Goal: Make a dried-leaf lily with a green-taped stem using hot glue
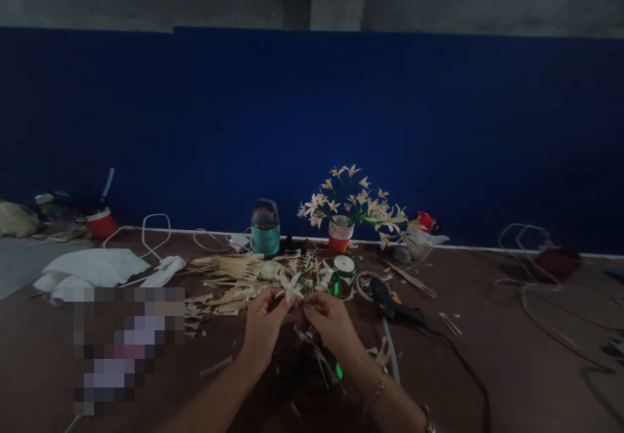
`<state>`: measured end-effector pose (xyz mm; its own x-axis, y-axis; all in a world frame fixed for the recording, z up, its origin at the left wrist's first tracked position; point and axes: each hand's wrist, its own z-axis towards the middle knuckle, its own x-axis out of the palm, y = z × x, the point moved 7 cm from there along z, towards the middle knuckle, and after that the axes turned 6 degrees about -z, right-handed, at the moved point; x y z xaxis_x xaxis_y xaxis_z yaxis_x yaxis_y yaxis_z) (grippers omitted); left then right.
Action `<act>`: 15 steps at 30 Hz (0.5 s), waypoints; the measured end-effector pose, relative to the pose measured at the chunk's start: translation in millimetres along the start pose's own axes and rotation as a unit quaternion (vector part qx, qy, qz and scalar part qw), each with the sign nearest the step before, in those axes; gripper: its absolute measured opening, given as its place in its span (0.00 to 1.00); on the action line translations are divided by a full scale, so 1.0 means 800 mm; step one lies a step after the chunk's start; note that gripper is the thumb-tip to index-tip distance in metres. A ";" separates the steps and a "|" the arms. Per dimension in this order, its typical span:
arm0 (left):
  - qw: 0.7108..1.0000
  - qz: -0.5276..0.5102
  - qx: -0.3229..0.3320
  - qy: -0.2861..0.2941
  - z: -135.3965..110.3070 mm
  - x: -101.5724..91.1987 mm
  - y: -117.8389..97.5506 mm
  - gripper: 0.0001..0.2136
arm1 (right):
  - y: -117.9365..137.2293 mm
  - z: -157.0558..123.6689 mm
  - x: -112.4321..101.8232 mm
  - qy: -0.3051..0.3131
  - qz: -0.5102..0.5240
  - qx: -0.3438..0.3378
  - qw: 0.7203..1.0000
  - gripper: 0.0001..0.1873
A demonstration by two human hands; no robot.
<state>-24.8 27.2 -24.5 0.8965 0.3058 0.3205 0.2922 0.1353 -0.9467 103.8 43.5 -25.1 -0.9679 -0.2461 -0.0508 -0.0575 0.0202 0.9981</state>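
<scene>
My left hand [262, 324] and my right hand [327, 321] meet over the brown table [487, 368], fingers pinched together on a small pale leaf-strip flower [291, 286] held between them. A green ribbon end [338, 372] hangs below my right wrist. Just beyond the hands lies a heap of dried pale leaf strips [238, 277]. A roll of green ribbon [343, 266] stands behind my right hand. A red-and-white cup [340, 234] holds several finished flowers on green stems [351, 200].
A black glue gun [390, 303] with its cable lies right of my hands. A teal jar [266, 227], white cloth [97, 268], red bowl [101, 223], loose white cables [531, 290] and a blue wall panel [312, 127] are around. A blurred patch lies at the left.
</scene>
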 end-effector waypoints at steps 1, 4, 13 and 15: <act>1.000 0.003 0.005 -0.004 0.000 -0.001 0.000 0.07 | 0.000 0.000 0.000 0.001 0.004 -0.001 1.000 0.08; 1.000 0.007 0.014 -0.008 0.001 -0.003 -0.001 0.07 | 0.000 -0.001 0.002 0.002 0.007 -0.008 1.000 0.07; 1.000 -0.005 -0.004 -0.013 0.001 -0.002 -0.002 0.08 | 0.005 -0.007 -0.001 -0.031 -0.031 -0.036 0.998 0.07; 1.000 -0.018 -0.018 -0.014 0.001 -0.001 0.000 0.08 | 0.006 -0.008 -0.002 -0.035 -0.050 -0.039 0.997 0.07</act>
<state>-26.0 27.3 -25.1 0.8758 0.3281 0.3541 0.3361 0.1120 -0.9351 106.7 38.0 -20.0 -0.9730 -0.1756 -0.1497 -0.1380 -0.0767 0.9875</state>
